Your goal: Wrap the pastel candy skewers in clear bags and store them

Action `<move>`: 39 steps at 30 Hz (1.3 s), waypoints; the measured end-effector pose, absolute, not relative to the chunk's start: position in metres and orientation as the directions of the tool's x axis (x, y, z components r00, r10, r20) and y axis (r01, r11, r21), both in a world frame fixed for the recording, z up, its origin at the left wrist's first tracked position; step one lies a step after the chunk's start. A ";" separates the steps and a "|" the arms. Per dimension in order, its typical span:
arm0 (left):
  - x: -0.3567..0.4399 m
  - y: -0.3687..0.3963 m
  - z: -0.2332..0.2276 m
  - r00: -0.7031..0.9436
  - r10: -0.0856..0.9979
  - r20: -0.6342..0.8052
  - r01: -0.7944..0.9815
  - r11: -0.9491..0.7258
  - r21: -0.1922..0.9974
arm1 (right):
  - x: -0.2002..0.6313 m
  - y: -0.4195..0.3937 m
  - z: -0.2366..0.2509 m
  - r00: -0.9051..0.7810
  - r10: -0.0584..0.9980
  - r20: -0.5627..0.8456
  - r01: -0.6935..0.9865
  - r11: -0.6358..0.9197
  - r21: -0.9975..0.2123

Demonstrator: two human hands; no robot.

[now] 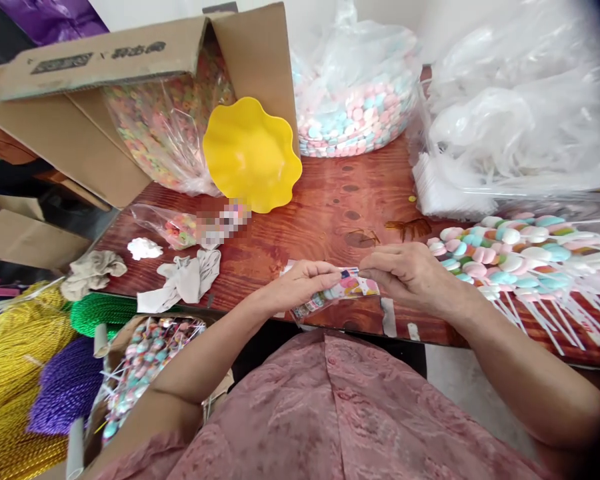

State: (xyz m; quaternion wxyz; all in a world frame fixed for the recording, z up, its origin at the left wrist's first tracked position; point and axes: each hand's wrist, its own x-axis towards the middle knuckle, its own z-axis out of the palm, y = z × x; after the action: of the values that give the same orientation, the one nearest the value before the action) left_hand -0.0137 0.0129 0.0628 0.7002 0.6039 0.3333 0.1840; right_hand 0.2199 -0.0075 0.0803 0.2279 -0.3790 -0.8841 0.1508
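Observation:
A small plastic packet with a colourful printed strip (347, 287) is stretched between my two hands, just above the table's front edge. My left hand (303, 283) pinches it from the left, thumb lying along the top. At the packet's right end, my right hand (407, 277) has its thumb and fingers pressed together on the strip. The lower left of the packet, below my left hand, looks clear and patterned, and I cannot make out its contents. Skewers of pastel marshmallows and gummy rings (520, 257) lie on white sticks to the right of my right hand.
Behind stand a cardboard box (260, 53) holding bagged gummy rings (155, 127), a yellow wavy bowl (253, 157), a marshmallow bag (355, 113) and clear plastic bags (510, 127). Crumpled gloves (185, 277) lie left. Below the edge sits a box of wrapped skewers (150, 360).

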 end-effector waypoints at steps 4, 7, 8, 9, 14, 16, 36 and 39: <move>-0.005 0.010 0.055 0.547 0.807 -0.222 0.037 0.242 0.970 | 0.203 -0.003 0.083 -0.663 0.692 0.286 0.640 0.722 -0.264; 0.002 0.008 0.050 0.415 0.897 -0.150 -0.068 0.196 0.978 | 0.190 -0.002 0.077 -0.577 0.730 0.366 0.698 0.674 -0.243; 0.004 0.008 0.048 0.357 0.927 -0.116 -0.097 0.161 0.982 | 0.187 -0.002 0.075 -0.500 0.754 0.426 0.696 0.642 -0.320; 0.005 0.009 0.047 0.296 0.952 -0.079 -0.114 0.117 0.987 | 0.184 -0.004 0.072 -0.388 0.784 0.485 0.671 0.600 -0.435; 0.010 0.008 0.040 0.157 0.987 0.044 -0.108 -0.028 0.994 | 0.162 -0.016 0.048 0.065 0.904 0.422 0.297 0.386 -0.873; 0.012 0.005 0.039 0.186 0.981 0.046 -0.128 -0.022 0.991 | 0.154 -0.019 0.037 0.067 0.917 0.394 0.237 0.369 -0.899; -0.002 0.004 0.040 0.527 0.808 -0.262 -0.221 0.428 0.876 | 0.159 -0.009 0.037 -0.014 0.775 0.632 0.532 0.541 -0.652; -0.011 0.004 0.040 0.656 0.690 -0.305 -0.143 0.510 0.848 | 0.184 -0.013 0.041 -0.402 0.652 0.643 0.670 0.688 -0.279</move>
State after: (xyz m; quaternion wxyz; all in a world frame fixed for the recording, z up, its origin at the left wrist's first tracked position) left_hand -0.0107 0.0045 0.0401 0.8063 0.4218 0.3242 0.2585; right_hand 0.1844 -0.0135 0.0408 0.3783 -0.3951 -0.8370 -0.0119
